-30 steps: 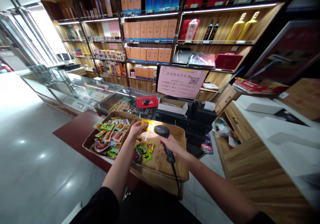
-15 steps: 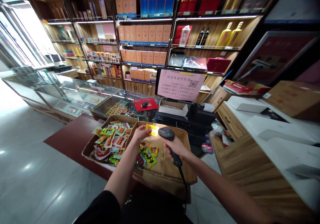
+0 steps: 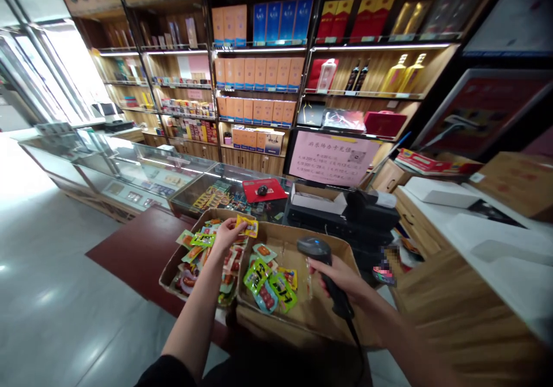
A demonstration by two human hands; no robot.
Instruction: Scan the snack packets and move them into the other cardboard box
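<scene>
Between the fingertips of my left hand (image 3: pixel 227 235) is a small yellow snack packet (image 3: pixel 247 226), held near the divide between two cardboard boxes. My right hand (image 3: pixel 339 274) grips a black barcode scanner (image 3: pixel 317 250) by its handle, with a blue light on its top and a cable running down. Below the scanner, the right cardboard box (image 3: pixel 298 318) has several snack packets (image 3: pixel 268 286) in its left part, green, yellow and pale. Many packaged sausages (image 3: pixel 203 240) fill the left cardboard box (image 3: pixel 169 260), partly hidden by my left forearm.
Behind the boxes stand a glass display counter (image 3: pixel 190 194), a red mat (image 3: pixel 276 190) with a mouse (image 3: pixel 262 190), and a monitor (image 3: pixel 332 159) bearing a pink sign. A dark red board (image 3: pixel 125 254) lies at the left. White-topped wooden cabinets (image 3: pixel 470 260) flank the right.
My left hand has moved the yellow packet leftward, away from the scanner. The bright scanner light no longer falls on the packet. More packets show in the right box.
</scene>
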